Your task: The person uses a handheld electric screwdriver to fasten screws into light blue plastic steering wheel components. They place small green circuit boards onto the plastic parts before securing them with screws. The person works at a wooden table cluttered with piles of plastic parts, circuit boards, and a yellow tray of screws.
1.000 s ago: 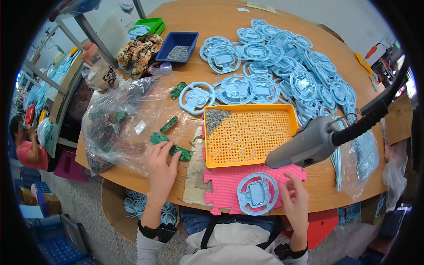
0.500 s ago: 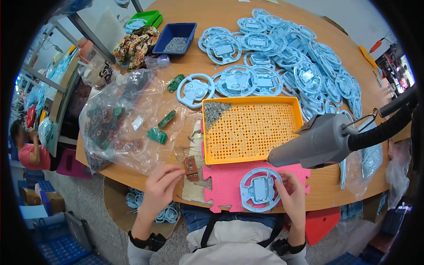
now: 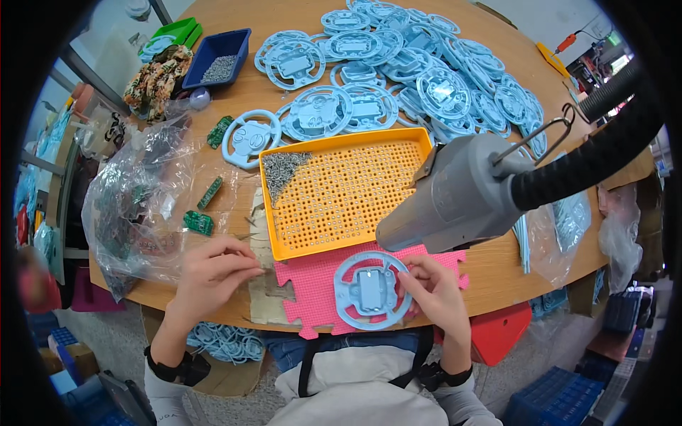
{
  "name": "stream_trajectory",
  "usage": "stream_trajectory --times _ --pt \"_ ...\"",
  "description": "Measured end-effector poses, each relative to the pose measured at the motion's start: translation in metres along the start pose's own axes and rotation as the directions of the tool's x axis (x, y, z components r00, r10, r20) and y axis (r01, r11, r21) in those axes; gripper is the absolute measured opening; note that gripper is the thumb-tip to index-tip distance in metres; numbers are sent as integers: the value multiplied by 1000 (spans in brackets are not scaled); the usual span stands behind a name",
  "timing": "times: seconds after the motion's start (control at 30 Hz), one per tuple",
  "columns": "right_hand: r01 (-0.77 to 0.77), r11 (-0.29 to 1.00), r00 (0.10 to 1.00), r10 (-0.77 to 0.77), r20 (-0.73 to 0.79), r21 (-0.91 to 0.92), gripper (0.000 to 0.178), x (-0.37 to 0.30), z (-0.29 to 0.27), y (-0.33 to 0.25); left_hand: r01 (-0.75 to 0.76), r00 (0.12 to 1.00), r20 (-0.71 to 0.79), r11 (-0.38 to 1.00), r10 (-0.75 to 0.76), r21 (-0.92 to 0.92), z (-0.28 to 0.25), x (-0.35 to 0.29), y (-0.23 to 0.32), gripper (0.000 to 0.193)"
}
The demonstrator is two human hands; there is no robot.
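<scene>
My right hand (image 3: pixel 435 291) grips the right rim of a light blue toy steering wheel (image 3: pixel 370 290), thumb on its face. The wheel lies over a pink foam mat (image 3: pixel 312 291), with its rectangular raised centre facing up. My left hand (image 3: pixel 213 277) is closed in a pinch beside a worn, pale strip (image 3: pixel 264 302) at the mat's left. What its fingertips hold, if anything, is hidden. Beyond the mat stands a yellow perforated tray (image 3: pixel 341 202), with small screws (image 3: pixel 285 170) heaped in its far left corner.
A grey tool body (image 3: pixel 451 195) with a black hose overhangs the tray's right side. Many blue wheels (image 3: pixel 444 92) pile up at the back. Green circuit boards (image 3: pixel 198 222) and a clear plastic bag (image 3: pixel 135 206) lie left, below a navy bin (image 3: pixel 238 53) of small metal parts.
The view has shifted, moving the scene leftward. The brown board beside my left fingertips earlier no longer shows. My right hand still holds the wheel's rim.
</scene>
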State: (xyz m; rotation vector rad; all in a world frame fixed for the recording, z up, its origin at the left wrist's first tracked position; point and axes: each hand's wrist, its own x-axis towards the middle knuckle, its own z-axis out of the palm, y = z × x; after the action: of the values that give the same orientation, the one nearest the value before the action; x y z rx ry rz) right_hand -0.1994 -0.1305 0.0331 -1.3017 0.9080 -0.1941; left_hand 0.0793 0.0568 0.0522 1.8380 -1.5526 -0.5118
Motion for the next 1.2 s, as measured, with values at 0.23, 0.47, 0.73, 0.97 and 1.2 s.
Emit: stream_trajectory --times 0.23,0.47,0.73,0.97,1.2 --pt "67 994 997 -69 -17 -84 21 3 10 6 127 942 -321 989 -98 71 20 -18 -11 14" --pt "123 981 992 -126 -12 -152 22 7 16 7 180 946 -274 984 -172 2 16 -36 -17 22" --pt "127 976 989 -138 -49 -179 21 8 19 9 314 909 -346 929 -234 195 61 -50 5 38" --pt "132 973 987 -147 -68 -190 22 8 21 11 328 833 -410 928 -372 -175 60 -61 28 29" --pt "142 969 985 -159 -69 -203 22 8 21 11 95 984 -132 975 -123 -201 46 -48 -12 15"
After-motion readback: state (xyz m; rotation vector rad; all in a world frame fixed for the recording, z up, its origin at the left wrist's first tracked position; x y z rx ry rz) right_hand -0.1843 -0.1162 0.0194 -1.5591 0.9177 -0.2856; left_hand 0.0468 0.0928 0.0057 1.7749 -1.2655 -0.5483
